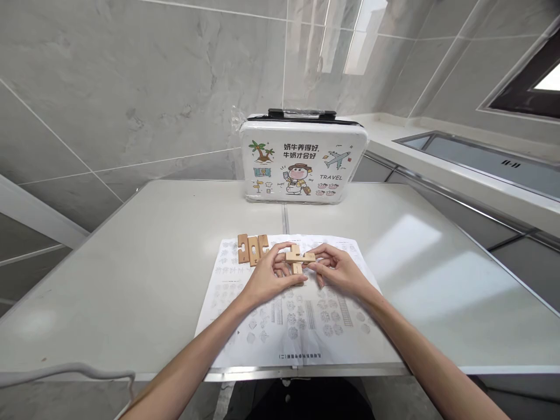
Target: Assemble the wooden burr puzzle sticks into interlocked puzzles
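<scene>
My left hand (270,273) and my right hand (336,269) meet over a printed instruction sheet (289,318) on the table. Between them they hold a small cross of notched wooden blocks (298,257), fingers pinched on it from both sides. My left fingers curl round its left end and lower stem. My right fingers grip its right end. Three more notched wooden pieces (252,247) lie side by side on the sheet's far left corner, just beyond my left hand.
A white carry case (303,158) with cartoon prints and a black handle stands at the table's far edge against the tiled wall. A counter with a sunken sink (481,157) runs along the right. A grey cable (65,373) hangs by the near left edge.
</scene>
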A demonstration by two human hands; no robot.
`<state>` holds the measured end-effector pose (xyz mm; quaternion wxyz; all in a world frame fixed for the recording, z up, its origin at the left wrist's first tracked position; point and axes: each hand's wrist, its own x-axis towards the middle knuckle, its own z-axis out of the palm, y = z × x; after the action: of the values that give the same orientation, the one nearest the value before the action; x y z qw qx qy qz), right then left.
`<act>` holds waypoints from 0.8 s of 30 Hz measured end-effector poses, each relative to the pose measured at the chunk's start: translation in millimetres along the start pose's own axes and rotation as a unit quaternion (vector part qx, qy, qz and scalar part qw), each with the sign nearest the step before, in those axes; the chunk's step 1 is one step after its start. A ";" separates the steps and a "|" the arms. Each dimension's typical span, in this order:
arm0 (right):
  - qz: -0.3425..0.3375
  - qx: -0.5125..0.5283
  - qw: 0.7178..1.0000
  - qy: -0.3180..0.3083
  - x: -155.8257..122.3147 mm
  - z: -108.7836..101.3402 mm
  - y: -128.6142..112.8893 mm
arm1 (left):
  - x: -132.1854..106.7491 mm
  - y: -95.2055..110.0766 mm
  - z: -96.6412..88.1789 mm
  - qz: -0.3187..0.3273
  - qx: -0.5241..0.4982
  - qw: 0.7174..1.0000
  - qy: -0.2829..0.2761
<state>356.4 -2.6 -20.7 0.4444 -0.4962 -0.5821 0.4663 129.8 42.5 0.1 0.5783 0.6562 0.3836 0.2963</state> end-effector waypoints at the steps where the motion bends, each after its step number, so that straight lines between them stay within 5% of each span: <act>1: 0.000 -0.001 1.000 0.004 0.0 1.1 0.7 | -0.2 0.3 -0.1 -0.001 0.001 1.000 0.000; 15: -0.015 -0.067 0.996 0.054 -0.3 5.5 -0.2 | 1.3 0.7 -2.4 0.010 -0.024 0.999 -0.030; 24: -0.064 -0.160 0.983 0.059 3.0 3.8 4.7 | 5.3 -3.2 -0.6 -0.011 -0.056 0.998 0.034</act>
<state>353.1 0.4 -25.8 0.4222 -0.5489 -0.6524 0.3078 131.6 47.4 -3.3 0.6037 0.6082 0.3934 0.3329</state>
